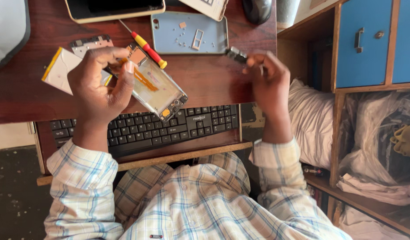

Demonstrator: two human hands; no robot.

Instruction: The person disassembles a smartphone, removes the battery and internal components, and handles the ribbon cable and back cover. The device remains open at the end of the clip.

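**Opened phone in one hand, small part in the other**

The left hand (98,84) has its fingers curled around an opened phone body (157,89) — thumb pressed on its near edge, the other fingers wrapped behind it. The body tilts, its lower end pointing toward 4 o'clock and hanging over the keyboard (147,126). The right hand (269,82) pinches a small dark part (236,54) between its fingertips, held up at about 10 o'clock from the knuckles, just above the desk (205,80) edge.

Just beside the phone body, at 12 o'clock from it, lies a red and yellow screwdriver (147,48), slanted on the dark wooden desk. At 1 o'clock from the screwdriver sits a pale blue phone cover (189,33) lying flat, with tiny screws and a small frame piece scattered on it. Behind the left hand, at 9 o'clock, a white flat battery (63,71) with a yellow edge lies on the desk, and a thin phone panel (91,42) shows above the knuckles. At the top edge rest another phone (114,10) and a black mouse (257,10).

At 3 o'clock from the right hand stands a wooden shelf with blue doors (364,42), stuffed with white sacks below. Both arms wear checked sleeves.
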